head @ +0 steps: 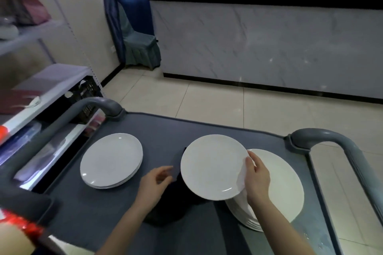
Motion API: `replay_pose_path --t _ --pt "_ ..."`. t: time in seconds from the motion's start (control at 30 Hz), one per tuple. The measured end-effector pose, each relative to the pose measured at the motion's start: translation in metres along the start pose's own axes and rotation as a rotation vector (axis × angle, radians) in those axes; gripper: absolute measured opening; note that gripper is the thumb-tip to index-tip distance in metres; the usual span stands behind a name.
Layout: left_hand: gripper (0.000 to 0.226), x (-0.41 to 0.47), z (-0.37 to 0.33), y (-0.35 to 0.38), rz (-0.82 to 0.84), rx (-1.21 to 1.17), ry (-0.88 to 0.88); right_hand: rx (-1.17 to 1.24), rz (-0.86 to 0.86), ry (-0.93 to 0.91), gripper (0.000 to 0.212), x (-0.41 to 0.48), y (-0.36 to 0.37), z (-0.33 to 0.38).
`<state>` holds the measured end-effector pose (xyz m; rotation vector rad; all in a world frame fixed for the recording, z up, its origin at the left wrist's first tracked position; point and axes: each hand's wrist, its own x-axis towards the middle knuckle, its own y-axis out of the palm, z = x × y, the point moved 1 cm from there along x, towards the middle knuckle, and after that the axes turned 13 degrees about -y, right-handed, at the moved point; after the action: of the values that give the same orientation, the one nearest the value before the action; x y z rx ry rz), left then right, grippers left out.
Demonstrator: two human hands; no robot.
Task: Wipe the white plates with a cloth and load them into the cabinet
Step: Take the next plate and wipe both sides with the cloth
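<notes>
My right hand (256, 178) grips the right rim of a white plate (211, 166) and holds it tilted above the grey cart top (116, 213). Under and to the right of it lies a stack of several white plates (286, 188). A second, lower stack of white plates (112, 160) sits at the left of the cart. A dark cloth (172, 207) lies on the cart beneath the held plate. My left hand (156, 182) hovers over the cloth with loosely curled fingers and holds nothing.
The cart has grey handle posts at the back left (103, 105) and at the right (335, 145). A metal shelf unit (41, 93) with boxes stands to the left. A marble-fronted counter (269, 43) runs across the tiled floor ahead.
</notes>
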<state>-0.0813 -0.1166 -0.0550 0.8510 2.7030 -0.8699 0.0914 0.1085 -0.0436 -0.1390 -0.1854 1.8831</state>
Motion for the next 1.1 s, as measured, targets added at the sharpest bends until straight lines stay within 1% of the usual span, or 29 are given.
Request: replay_pose_path --t 0.07,0.13,0.2,0.27,0.33,0.37,0.4,0.47,0.53,0.6,0.63,0.8,0.87,0.93,1.0,1.1 --pt "0.037 0.006 0.023 -0.009 -0.025 0.231 0.011 0.000 0.005 0.007 0.031 -0.002 0.008 -0.001" --pt "0.044 0.011 0.039 -0.013 0.025 0.371 0.006 0.015 -0.004 0.024 0.032 -0.003 0.014 -0.003" --pt "0.043 0.014 0.046 -0.015 0.086 0.399 -0.003 0.023 -0.011 0.037 0.031 -0.005 0.019 -0.004" --pt "0.043 0.017 0.049 -0.016 0.200 0.419 -0.004 0.024 -0.015 0.037 0.030 -0.006 0.022 -0.003" --pt "0.057 0.019 0.050 -0.021 0.330 0.481 0.006 0.025 -0.023 0.032 0.028 -0.007 0.024 -0.001" --pt "0.064 0.021 0.052 -0.023 0.375 0.524 0.020 0.031 -0.029 0.033 0.028 -0.007 0.025 -0.001" --pt "0.066 0.023 0.055 -0.025 0.394 0.564 0.043 0.039 -0.033 0.035 0.028 -0.008 0.026 0.000" --pt "0.055 0.027 0.058 -0.027 0.346 0.540 0.086 0.040 -0.032 0.037 0.028 -0.010 0.027 0.001" --pt "0.037 0.029 0.056 -0.029 0.248 0.432 0.116 0.034 -0.031 0.032 0.029 -0.012 0.029 0.002" --pt "0.022 0.033 0.050 -0.032 0.183 0.389 0.120 0.040 -0.034 0.027 0.028 -0.013 0.029 0.003" --pt "0.019 0.035 0.045 -0.033 0.169 0.374 0.111 0.042 -0.033 0.023 0.028 -0.014 0.029 0.004" --pt "0.015 0.050 0.021 -0.049 0.073 0.210 -0.033 0.041 -0.024 -0.018 0.028 -0.017 0.029 0.011" --pt "0.016 0.056 0.005 -0.061 -0.012 0.106 -0.105 0.037 -0.026 -0.035 0.033 -0.018 0.029 0.016" --pt "0.015 0.059 -0.017 -0.075 -0.116 -0.019 -0.151 0.024 -0.021 -0.063 0.034 -0.018 0.029 0.018" --pt "0.013 0.058 -0.045 -0.084 -0.183 -0.118 -0.160 0.008 -0.007 -0.082 0.030 -0.018 0.030 0.019" --pt "0.009 0.046 -0.087 -0.078 -0.191 -0.171 -0.094 -0.013 -0.007 -0.090 0.029 -0.019 0.033 0.020"
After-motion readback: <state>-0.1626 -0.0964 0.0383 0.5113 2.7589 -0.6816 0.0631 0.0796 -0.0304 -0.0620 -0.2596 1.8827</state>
